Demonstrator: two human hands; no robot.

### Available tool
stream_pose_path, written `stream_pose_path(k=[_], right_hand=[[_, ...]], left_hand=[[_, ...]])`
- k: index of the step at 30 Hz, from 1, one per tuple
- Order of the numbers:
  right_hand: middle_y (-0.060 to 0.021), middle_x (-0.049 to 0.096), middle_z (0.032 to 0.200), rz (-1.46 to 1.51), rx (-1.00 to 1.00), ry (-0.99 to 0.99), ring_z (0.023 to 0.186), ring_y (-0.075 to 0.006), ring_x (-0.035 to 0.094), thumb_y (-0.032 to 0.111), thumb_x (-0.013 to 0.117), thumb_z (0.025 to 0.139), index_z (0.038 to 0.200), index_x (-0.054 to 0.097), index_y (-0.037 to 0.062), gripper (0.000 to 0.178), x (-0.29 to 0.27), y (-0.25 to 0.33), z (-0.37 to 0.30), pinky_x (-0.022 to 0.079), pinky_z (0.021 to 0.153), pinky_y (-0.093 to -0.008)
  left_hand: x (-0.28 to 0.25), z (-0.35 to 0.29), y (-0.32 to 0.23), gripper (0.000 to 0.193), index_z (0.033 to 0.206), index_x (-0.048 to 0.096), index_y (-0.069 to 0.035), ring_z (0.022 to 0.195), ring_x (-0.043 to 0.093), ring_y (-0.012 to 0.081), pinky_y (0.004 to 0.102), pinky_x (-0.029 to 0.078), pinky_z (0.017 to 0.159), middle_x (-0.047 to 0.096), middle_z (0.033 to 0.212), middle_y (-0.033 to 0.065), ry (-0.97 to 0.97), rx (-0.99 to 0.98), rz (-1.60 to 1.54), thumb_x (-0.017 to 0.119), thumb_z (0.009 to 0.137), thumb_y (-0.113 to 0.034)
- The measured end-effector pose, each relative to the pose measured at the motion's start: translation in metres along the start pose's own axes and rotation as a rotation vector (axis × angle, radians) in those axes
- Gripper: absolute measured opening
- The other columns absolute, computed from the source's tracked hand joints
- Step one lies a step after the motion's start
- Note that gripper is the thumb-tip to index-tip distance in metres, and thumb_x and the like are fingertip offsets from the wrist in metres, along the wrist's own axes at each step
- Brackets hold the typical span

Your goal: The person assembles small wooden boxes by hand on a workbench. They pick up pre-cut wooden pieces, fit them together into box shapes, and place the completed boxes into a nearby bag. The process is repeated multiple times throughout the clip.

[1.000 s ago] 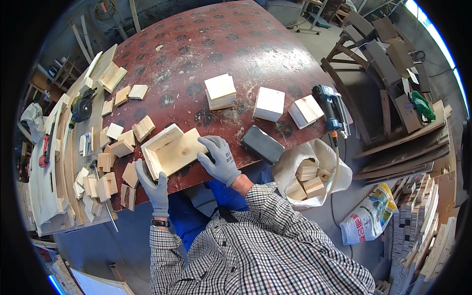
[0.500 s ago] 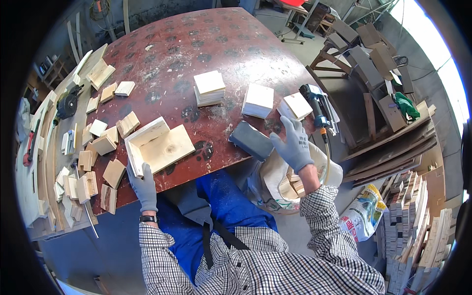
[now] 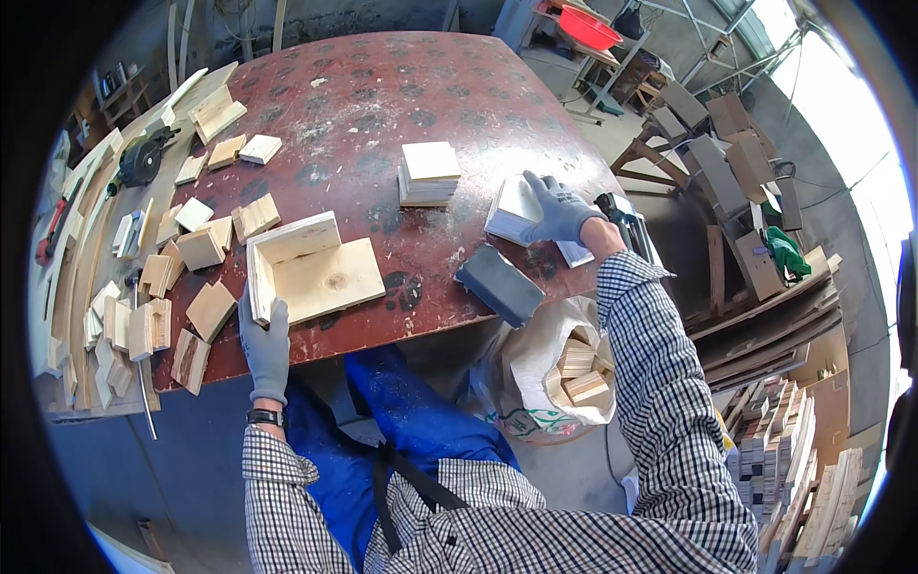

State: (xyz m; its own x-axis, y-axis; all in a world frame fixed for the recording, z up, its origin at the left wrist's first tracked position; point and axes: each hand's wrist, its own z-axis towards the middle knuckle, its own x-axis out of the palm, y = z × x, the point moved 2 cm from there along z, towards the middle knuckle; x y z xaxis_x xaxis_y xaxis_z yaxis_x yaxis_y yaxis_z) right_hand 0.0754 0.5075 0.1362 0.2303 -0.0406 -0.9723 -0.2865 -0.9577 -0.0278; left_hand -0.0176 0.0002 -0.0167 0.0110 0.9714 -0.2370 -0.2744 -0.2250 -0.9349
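My gloved left hand (image 3: 265,346) grips the near left end of a partly assembled wooden box (image 3: 335,279), its thumb over the edge. The box rests on the table with a base and two upright sides showing. My gloved right hand (image 3: 559,212) reaches over a stack of square wooden panels (image 3: 513,203), fingers stretched and spread at its top right side. Whether its fingertips press on the top panel is hard to see. A dark grey block (image 3: 499,284) lies near the table edge, below that hand. Another stack of square panels (image 3: 428,172) stands to its left.
A dark air nailer (image 3: 626,222) lies partly hidden behind my right forearm. Loose wood offcuts (image 3: 201,249) and a black tape measure (image 3: 145,158) cover the left side of the red table (image 3: 363,105). A white sack (image 3: 521,368) of wood pieces stands below the near edge.
My right hand has moved up and left, from above the sack to the middle panel stack. My left hand stays on the wooden box. The view has shifted slightly.
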Motion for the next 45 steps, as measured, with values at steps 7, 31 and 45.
stream_pose_path(k=[7, 31, 45], right_hand=[[-0.0236, 0.043, 0.152, 0.007, -0.079, -0.077, 0.143, -0.0458, 0.044, 0.042, 0.088, 0.070, 0.166, 0.029, 0.0154, 0.116, 0.006, -0.005, 0.002, 0.040, 0.121, -0.0507], [-0.0351, 0.040, 0.160, 0.354, 0.270, -0.205, 0.150, -0.0495, 0.042, 0.078, 0.072, 0.081, 0.164, 0.031, 0.0021, 0.120, 0.003, 0.167, 0.122, 0.045, 0.117, -0.0560], [-0.0352, 0.044, 0.153, 0.330, 0.164, -0.392, 0.142, -0.0511, 0.049, 0.066, 0.079, 0.075, 0.166, 0.032, 0.0144, 0.115, 0.058, 0.122, 0.176, 0.042, 0.117, -0.0521]], left_hand=[[-0.002, -0.002, 0.006, 0.054, 0.150, 0.049, 0.003, 0.130, 0.058, 0.0244, 0.0381, 0.044, 0.113, 0.060, 0.143, 0.0162, -0.009, -0.033, -0.021, 0.068, 0.103, -0.017], [-0.001, -0.005, -0.005, 0.059, 0.152, 0.048, 0.004, 0.133, 0.058, 0.0307, 0.0414, 0.045, 0.115, 0.058, 0.146, 0.0215, -0.039, 0.021, 0.019, 0.069, 0.099, -0.014], [0.026, -0.016, -0.032, 0.075, 0.151, 0.043, 0.007, 0.118, 0.061, 0.0411, 0.0497, 0.052, 0.100, 0.060, 0.136, 0.0257, -0.177, 0.358, 0.746, 0.075, 0.095, -0.031]])
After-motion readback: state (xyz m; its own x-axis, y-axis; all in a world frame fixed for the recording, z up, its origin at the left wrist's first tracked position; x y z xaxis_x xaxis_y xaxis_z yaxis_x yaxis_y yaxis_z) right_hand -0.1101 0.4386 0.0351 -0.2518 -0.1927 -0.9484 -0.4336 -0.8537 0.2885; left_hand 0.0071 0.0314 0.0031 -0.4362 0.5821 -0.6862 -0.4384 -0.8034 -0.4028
